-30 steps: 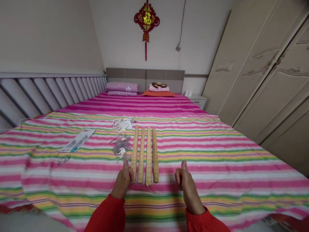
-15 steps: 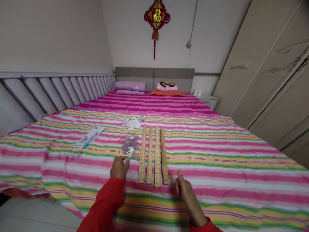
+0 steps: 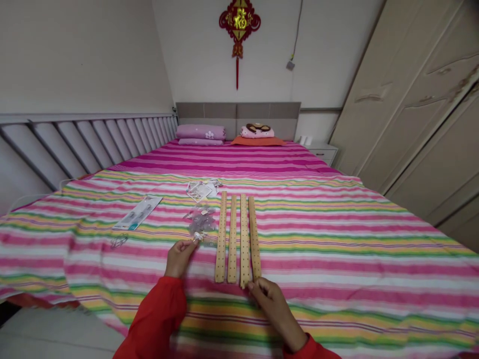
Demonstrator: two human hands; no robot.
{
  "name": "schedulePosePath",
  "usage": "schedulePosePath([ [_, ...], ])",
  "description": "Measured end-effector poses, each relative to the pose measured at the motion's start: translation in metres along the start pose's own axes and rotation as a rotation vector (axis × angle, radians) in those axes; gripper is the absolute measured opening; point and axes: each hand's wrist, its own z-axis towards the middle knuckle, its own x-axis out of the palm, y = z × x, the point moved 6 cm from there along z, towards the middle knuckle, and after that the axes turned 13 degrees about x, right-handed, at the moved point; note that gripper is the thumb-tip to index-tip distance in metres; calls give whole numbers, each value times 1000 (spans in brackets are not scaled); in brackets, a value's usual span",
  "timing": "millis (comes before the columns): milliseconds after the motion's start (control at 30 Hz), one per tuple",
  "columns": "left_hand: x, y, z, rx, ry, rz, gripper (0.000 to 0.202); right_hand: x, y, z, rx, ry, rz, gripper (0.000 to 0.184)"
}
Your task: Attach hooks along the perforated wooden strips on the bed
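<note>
Okay, left hand [image 3: 180,258]: your fingers pinch together on what looks like a small white hook [image 3: 196,237], just below a heap of clear plastic packets [image 3: 202,220].
Right hand [image 3: 273,310]: your fingertips touch the lower ends of the perforated wooden strips [image 3: 244,239]; you can't tell if they're clamped.
Strips: four, side by side on the striped bedsheet [image 3: 337,249], between your hands.
</note>
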Motion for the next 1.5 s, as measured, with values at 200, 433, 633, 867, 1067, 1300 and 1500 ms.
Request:
schedulePosePath([
  [200,15,-23,-14,-20,62,-107,47,2,2,-4,-26,16,27,46],
  [433,52,-28,-34,-141,221,-356,36,8,12,4,-59,63,153,35],
  [633,67,-23,-48,-229,297,-487,31,16,21,30,15,97,311,50],
  [867,75,-39,-81,-258,487,-494,28,17,54,30,-169,136,243,44],
  [1067,76,-46,-84,-274,477,-466,34,25,51,33,-169,89,230,40],
  [1300,73,-41,-86,-334,419,-530,32,25,58,30,-188,18,334,29],
  [1500,66,-39,-84,-353,373,-519,32,35,40,32,103,175,732,25],
])
